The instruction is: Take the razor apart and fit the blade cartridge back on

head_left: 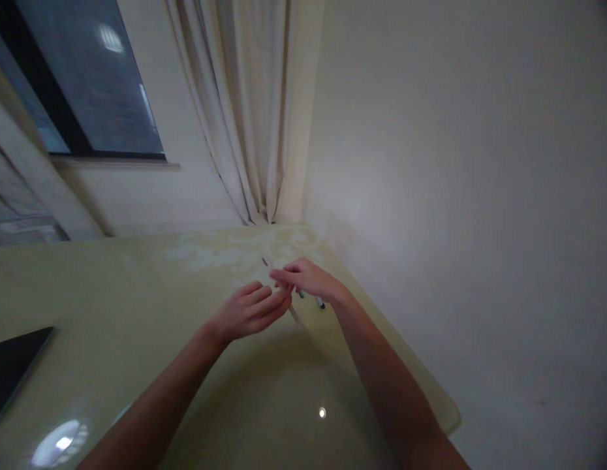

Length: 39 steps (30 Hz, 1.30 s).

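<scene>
Head view: fingertip work above the worktop [137, 294], L hand [252, 308] and R hand [308, 277] meeting approx. mid-view. To do it well, prob. best to use a light pinch, steady wrists and slow, small finger moves, w/ elbows low.

L hand: fingers curled well in, tips against or just beside R fingertips. R hand: thumb and index drawn close, palm down, other fingers bent. Can't tell what either grips, b/c the fingers hide it.

Thin pale stick [294, 316] shows on the near side of the fingers; a dark tip [265, 261] shows on the far side, poss. the same item. Held or lying, can't tell. Pen [320, 302] lies just beside R wrist; small dark piece [301, 294] nr R fingers.
</scene>
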{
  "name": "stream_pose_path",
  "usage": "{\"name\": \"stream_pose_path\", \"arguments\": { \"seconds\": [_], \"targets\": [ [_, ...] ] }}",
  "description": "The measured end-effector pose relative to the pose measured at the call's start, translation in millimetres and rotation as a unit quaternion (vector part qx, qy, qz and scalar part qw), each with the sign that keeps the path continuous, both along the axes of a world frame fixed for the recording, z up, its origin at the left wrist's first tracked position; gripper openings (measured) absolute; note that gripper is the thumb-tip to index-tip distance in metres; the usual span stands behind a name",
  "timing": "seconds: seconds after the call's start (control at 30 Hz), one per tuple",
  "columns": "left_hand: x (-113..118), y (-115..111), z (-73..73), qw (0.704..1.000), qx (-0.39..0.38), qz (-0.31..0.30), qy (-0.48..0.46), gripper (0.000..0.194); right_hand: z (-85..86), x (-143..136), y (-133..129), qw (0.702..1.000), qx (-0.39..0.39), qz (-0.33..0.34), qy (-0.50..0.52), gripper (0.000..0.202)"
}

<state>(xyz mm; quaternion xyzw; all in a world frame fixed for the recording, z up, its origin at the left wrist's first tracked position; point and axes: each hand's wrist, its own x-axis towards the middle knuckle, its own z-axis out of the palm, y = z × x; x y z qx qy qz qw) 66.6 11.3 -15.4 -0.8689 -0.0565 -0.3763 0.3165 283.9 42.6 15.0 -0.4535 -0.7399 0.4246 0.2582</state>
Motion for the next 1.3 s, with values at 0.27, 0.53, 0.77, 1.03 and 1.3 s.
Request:
{"name": "stream_pose_path", "arguments": {
  "seconds": [0.27, 0.53, 0.77, 1.03, 1.3],
  "targets": [
    [40, 31, -45.1, 0.887, -0.407, 0.191, -0.101, 0.025, -2.0, 16, 8, 0.985, 0.061, -0.146, -0.071, 0.047],
    [73, 55, -81.2, 0.781, -0.548, 0.287, -0.080, 0.036, 0.2, 25, 13, 0.967, 0.101, -0.210, -0.106, 0.034],
    [66, 47, -69.6, 0.778, -0.553, 0.280, -0.106, 0.022, 3.1, 25, 9, 0.966, 0.104, -0.208, -0.114, 0.025],
    [-8, 0, -14.4, 0.883, -0.342, 0.205, -0.246, 0.029, 4.9, -4, -3, 0.994, 0.073, -0.085, 0.003, 0.028],
    [-19, -26, 34.8, 0.926, -0.222, 0.181, -0.247, 0.029, 16.6, -29, -33, 0.980, 0.008, -0.011, 0.199, 0.037]
  ]
}}
